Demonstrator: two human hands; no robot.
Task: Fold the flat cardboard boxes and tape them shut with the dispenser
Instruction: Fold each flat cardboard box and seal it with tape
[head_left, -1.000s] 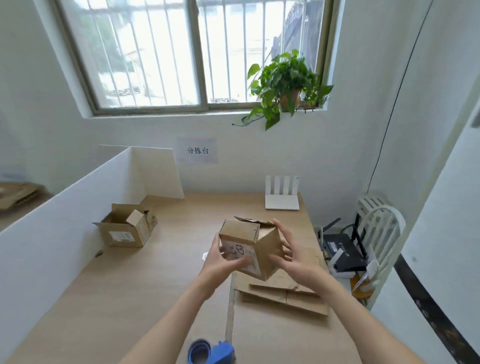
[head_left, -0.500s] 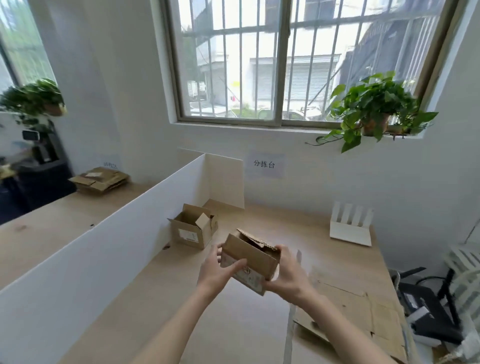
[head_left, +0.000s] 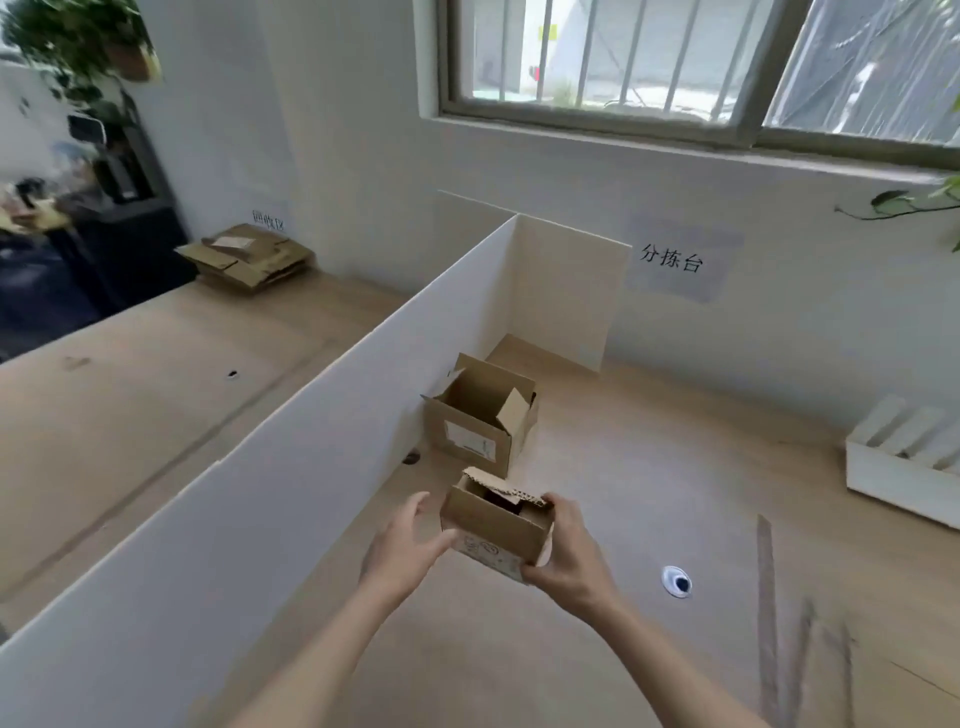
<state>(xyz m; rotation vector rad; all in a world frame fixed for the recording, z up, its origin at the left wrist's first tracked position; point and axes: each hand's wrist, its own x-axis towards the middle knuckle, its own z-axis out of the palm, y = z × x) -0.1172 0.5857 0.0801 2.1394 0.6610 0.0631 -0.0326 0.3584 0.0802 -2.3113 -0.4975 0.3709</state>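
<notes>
The small brown cardboard box is held above the pale wooden worktop, near the larger open cardboard box by the white divider panel. Its top flaps look torn and unclosed; judged from this, it could twist or drop, since only the right hand truly grips it, fingers curled round the near right corner. The left hand is open, fingers fairly straight, thumb touching the left face. Both forearms reach forward. No tape dispenser is in view
</notes>
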